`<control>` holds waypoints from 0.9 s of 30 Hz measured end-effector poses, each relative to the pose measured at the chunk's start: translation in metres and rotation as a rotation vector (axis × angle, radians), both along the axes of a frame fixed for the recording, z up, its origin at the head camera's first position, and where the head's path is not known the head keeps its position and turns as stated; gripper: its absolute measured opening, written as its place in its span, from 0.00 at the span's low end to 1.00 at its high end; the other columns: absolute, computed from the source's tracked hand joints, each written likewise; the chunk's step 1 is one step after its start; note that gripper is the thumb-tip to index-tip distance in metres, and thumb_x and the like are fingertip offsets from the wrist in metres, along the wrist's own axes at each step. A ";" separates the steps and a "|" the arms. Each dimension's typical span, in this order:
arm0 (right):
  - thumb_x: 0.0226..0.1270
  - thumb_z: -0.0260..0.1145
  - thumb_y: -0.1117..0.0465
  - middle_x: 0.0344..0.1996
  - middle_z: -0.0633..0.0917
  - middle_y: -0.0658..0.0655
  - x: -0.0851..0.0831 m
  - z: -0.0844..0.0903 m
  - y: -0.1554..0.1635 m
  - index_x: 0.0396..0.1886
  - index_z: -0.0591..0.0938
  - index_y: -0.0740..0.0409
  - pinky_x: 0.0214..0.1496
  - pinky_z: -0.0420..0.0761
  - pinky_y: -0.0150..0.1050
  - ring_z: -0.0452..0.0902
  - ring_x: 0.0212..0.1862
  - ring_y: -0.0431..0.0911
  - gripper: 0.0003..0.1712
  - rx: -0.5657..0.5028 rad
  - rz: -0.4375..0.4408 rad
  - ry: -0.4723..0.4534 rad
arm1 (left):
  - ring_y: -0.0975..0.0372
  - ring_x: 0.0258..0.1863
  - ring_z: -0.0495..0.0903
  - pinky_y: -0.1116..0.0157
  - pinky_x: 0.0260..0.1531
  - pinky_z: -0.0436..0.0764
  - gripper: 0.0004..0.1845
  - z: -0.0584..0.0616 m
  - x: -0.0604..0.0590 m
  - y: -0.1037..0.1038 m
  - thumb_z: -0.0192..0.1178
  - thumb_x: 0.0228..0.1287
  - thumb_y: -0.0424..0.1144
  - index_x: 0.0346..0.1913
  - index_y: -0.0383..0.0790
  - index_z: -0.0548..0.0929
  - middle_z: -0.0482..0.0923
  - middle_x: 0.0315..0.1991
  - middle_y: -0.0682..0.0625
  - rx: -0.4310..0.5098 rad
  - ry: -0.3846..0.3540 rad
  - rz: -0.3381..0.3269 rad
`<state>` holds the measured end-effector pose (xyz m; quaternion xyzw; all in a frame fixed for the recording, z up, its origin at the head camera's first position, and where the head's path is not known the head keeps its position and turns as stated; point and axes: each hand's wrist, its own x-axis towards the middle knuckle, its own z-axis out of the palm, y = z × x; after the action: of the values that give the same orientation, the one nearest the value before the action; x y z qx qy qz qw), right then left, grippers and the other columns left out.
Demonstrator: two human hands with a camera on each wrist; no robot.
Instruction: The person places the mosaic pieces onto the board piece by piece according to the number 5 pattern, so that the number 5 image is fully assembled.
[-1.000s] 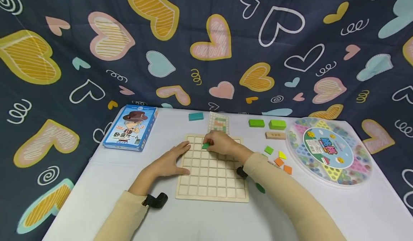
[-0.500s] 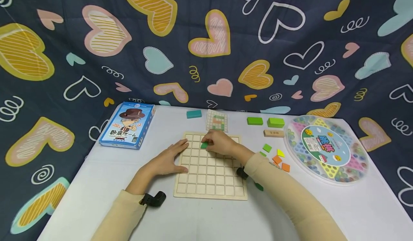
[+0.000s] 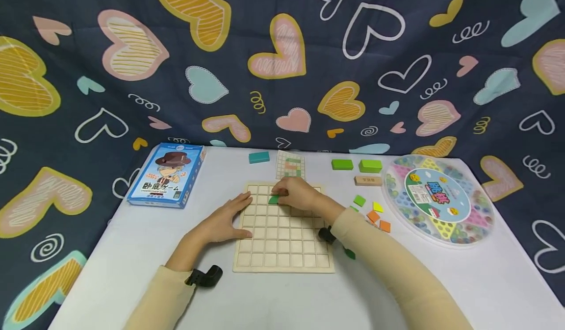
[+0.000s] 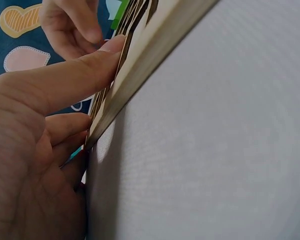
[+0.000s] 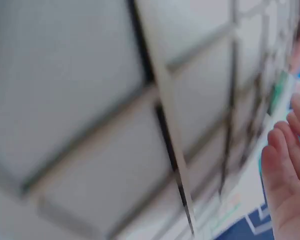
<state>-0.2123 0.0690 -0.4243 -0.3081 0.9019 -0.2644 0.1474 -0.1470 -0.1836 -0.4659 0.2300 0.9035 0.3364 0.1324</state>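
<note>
A square wooden grid board [image 3: 284, 246] lies on the white table. My left hand [image 3: 220, 223] rests at its left side with fingers spread. In the left wrist view, the thumb [image 4: 85, 75] lies on the board's edge while the other fingers sit lower along it. Over the upper rows, my right hand [image 3: 297, 194] pinches a small green tile [image 3: 273, 200], partly covered by the fingers. The right wrist view shows the blurred grid close up, with fingers at its right. A pattern card [image 3: 290, 165] with coloured squares lies just behind the board, its lower end overlapped by the right hand.
Right of the board lie a green square [image 3: 359, 200], a yellow piece [image 3: 377, 206], orange squares [image 3: 385, 226] and a dark green piece [image 3: 349, 253]. Green blocks [image 3: 370, 166], a wooden block [image 3: 368, 180], a round marble game [image 3: 439, 200], a teal block [image 3: 259, 157] and a blue box [image 3: 167, 175] stand around.
The head view has shifted, so everything sits a little further left. The right hand stays over the same part of the board with the green tile; the left hand keeps its place.
</note>
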 end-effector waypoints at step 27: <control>0.58 0.65 0.73 0.43 0.81 0.58 0.059 -0.010 0.220 0.47 0.83 0.60 0.49 0.81 0.45 0.77 0.44 0.48 0.16 0.009 -0.296 0.009 | 0.42 0.74 0.46 0.43 0.71 0.47 0.52 -0.003 -0.002 0.001 0.71 0.49 0.54 0.72 0.35 0.58 0.48 0.75 0.43 0.005 0.001 0.002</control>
<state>-0.1532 0.2894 -0.4344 -0.1724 0.9393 -0.2779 0.1039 -0.1488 -0.1822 -0.4692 0.2296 0.9030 0.3387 0.1312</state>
